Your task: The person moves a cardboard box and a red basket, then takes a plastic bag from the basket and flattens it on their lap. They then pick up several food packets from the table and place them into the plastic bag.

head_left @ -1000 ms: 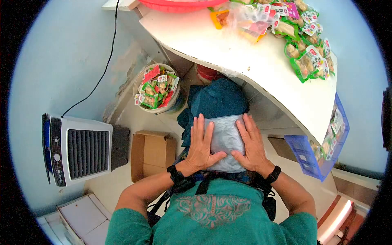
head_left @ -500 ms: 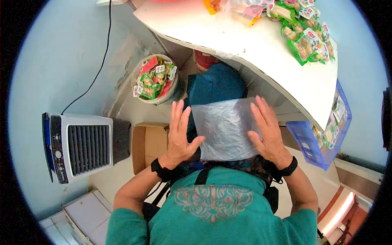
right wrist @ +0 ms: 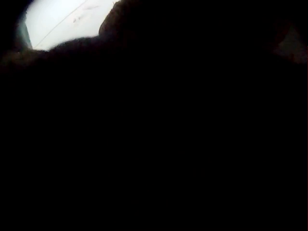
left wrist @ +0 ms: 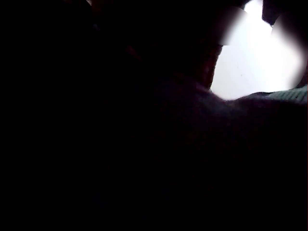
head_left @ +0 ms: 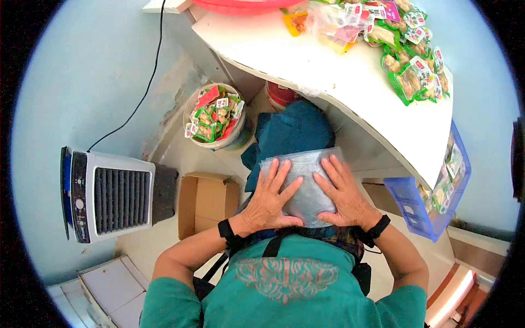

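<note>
A clear plastic bag (head_left: 306,183), flat and wrinkled, lies across the person's lap in the head view. The left hand (head_left: 269,199) rests on its left side with fingers spread and straight. On the opposite side the right hand (head_left: 343,197) lies on the plastic, palm down, its fingers also extended. Both thumbs point inward across the bag's near part. Beyond the bag is dark teal cloth (head_left: 295,128) over the person's legs. The two wrist views are almost wholly dark and show neither hand's fingers.
A white table (head_left: 262,46) curves overhead, with green-edged snack packets (head_left: 413,79) at its right. A bucket (head_left: 190,109) of packets and a cardboard box (head_left: 205,199) stand left, near an air cooler (head_left: 120,197). A blue crate (head_left: 402,202) with packets stands right.
Half a second ago both hands were spread apart beside the bag, clear of its middle. They have come inward and down onto it, as they lay a second ago.
</note>
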